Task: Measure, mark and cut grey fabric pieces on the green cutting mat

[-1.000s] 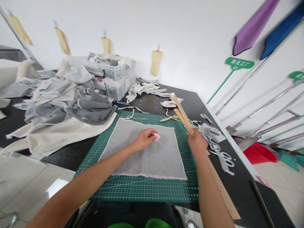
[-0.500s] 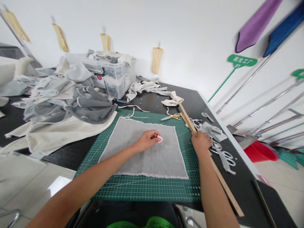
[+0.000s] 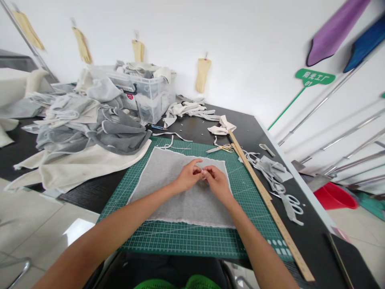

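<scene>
Above a square of grey cloth (image 3: 180, 204), the fingertips of both hands come together. My left hand (image 3: 189, 176) pinches a small pink piece, seemingly tailor's chalk (image 3: 203, 172), its index finger raised off it. From the other side my right hand (image 3: 217, 181) closes thumb and fingers on the same piece, which is mostly hidden. The cloth lies flat on a green cutting mat (image 3: 186, 243), its edges pale and frayed. Long wooden rulers (image 3: 278, 216) rest along the mat's right side, untouched by either hand. Gold-handled scissors (image 3: 221, 148) lie just beyond the cloth.
Grey and cream fabric (image 3: 90, 124) is heaped at the left beside a clear plastic box (image 3: 153, 100) full of cloth. White-handled scissors (image 3: 294, 204) and fabric scraps (image 3: 272, 168) lie right of the rulers. A red bucket (image 3: 335, 194) stands beyond the table's right edge.
My right hand has let go of the ruler and moved left to meet my left hand at the pink chalk. The left index finger has lifted. The view has shifted slightly.
</scene>
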A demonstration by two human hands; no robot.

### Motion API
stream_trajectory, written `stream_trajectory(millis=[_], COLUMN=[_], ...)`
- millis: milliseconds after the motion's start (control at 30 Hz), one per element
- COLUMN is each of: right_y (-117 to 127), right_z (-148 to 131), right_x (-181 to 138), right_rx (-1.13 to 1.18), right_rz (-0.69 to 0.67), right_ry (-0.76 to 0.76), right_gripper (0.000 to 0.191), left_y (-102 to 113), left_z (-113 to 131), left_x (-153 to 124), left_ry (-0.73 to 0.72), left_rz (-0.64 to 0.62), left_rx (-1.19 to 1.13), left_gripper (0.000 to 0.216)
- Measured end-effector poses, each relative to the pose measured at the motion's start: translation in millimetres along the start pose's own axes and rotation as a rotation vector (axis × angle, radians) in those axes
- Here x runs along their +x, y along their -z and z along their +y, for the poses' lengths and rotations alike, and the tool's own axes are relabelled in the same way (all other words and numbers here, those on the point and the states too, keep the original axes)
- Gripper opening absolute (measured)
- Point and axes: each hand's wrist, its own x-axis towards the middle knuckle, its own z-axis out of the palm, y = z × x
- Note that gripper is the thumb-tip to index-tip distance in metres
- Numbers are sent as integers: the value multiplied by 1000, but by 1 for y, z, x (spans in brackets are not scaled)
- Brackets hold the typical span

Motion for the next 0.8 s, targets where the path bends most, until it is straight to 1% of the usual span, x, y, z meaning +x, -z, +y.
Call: stream_trajectory(millis=[67, 100, 167, 200, 233, 267, 300, 333, 367, 400, 433, 467, 533, 633, 700, 800], right_y=[3, 9, 31, 48, 69, 92, 116, 140, 162, 181, 196, 208, 220, 223, 224, 229], right_z=[4, 6, 10, 12, 14, 17, 22, 27, 34, 41, 49, 56, 68, 80, 83, 85], right_x=[3, 6, 13, 17, 19, 20, 20, 17, 13, 8, 3, -2, -10, -13, -13, -15], right_rx=[57, 43, -71, -179, -224, -284, -477, -667, -810, -904, -963, -997, -1024, -1015, -1008, -1016], right_rz=[11, 25, 95, 161, 234, 330, 484, 629, 742, 805, 821, 805, 699, 654, 667, 690], right_ry=[-26, -32, -24, -8, -3, 0, 11, 5, -19, -52, -89, -127, -212, -280, -307, -339], right_gripper=[23, 24, 27, 29, 30, 29, 30, 33, 36, 38, 39, 38, 38, 37, 38, 39], left_y=[4, 8, 20, 29, 39, 50, 62, 73, 84, 93, 99, 104, 108, 106, 105, 109], left_z=[2, 4, 12, 15, 19, 21, 22, 22, 22, 20, 19, 18, 17, 21, 24, 27], left_x=[2, 3, 5, 5, 6, 6, 7, 8, 9, 11, 13, 15, 20, 27, 32, 36], left_ry=[11, -1, -85, -147, -226, -278, -295, -276, -224, -165, -121, -98, -66, 2, 86, 203], left_rz=[-58, -74, -49, 2, 35, 32, 50, 71, 85, 81, 76, 73, 97, 184, 219, 254], left_rx=[41, 89, 279, 424, 602, 786, 948, 1079, 1176, 1236, 1272, 1296, 1326, 1383, 1422, 1441], left_gripper=[69, 67, 54, 45, 42, 43, 46, 48, 50, 52, 52, 52, 50, 45, 42, 40])
